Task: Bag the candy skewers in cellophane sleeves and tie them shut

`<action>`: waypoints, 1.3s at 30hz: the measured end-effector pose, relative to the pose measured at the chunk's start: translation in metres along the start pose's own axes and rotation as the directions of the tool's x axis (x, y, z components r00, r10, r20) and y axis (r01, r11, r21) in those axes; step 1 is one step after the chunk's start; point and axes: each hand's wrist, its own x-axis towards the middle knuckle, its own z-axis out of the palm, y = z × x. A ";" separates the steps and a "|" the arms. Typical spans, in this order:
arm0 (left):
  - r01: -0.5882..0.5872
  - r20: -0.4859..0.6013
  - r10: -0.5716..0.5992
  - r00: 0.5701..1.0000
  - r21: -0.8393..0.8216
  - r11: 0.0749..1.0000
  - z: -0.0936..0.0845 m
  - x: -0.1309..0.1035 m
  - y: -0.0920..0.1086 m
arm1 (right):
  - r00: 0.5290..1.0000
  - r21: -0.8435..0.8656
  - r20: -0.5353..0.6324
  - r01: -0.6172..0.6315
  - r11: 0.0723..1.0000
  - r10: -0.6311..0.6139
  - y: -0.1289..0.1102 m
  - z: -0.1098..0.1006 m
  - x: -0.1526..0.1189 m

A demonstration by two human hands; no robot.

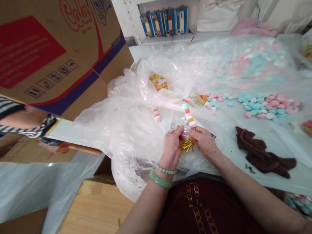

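My right hand (pixel 203 140) is closed on the stick of a marshmallow skewer (pixel 188 116), which points away from me with pink, white, blue and orange pieces stacked on it. Close beside it, my left hand (pixel 172 140) pinches a crinkled clear plastic wrapper (pixel 173 126); the fingertips partly hide what lies between the hands. Just beneath the fingers is a pile of gold twist ties (pixel 187 146). Another marshmallow skewer (pixel 156 115) lies on the plastic sheeting (pixel 131 130), left of my hands.
Loose pink, blue and white marshmallows (pixel 273 105) lie at right, before a large clear bag of them (pixel 255 61). A brown cloth (pixel 265 152) rests nearer me. At left stands a tall cardboard box (pixel 80 61); another person's arm (pixel 24 118) shows below it.
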 end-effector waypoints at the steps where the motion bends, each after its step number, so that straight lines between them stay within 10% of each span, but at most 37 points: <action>1: -0.002 0.031 0.002 1.000 -0.011 1.000 0.001 -0.001 -0.001 | 1.000 -0.009 0.009 0.008 1.000 -0.008 0.000 0.000 0.000; 15: 0.029 -0.086 -0.049 0.995 -0.219 0.975 0.001 0.003 0.008 | 0.996 -0.110 -0.080 0.040 0.993 -0.049 0.008 -0.005 0.005; 22: 0.217 0.091 -0.216 0.972 -0.004 0.976 0.006 -0.014 0.003 | 0.991 -0.189 -0.100 0.063 0.980 -0.083 0.000 -0.002 0.010; 27: 0.245 -0.036 -0.254 0.967 -0.169 0.955 -0.002 -0.003 0.017 | 0.983 -0.234 -0.089 0.133 0.963 -0.158 -0.010 -0.009 0.001; 39: 0.191 -0.053 -0.244 0.968 -0.474 0.859 -0.029 0.007 0.064 | 0.886 -0.577 0.083 0.415 0.703 -0.455 -0.019 -0.020 -0.041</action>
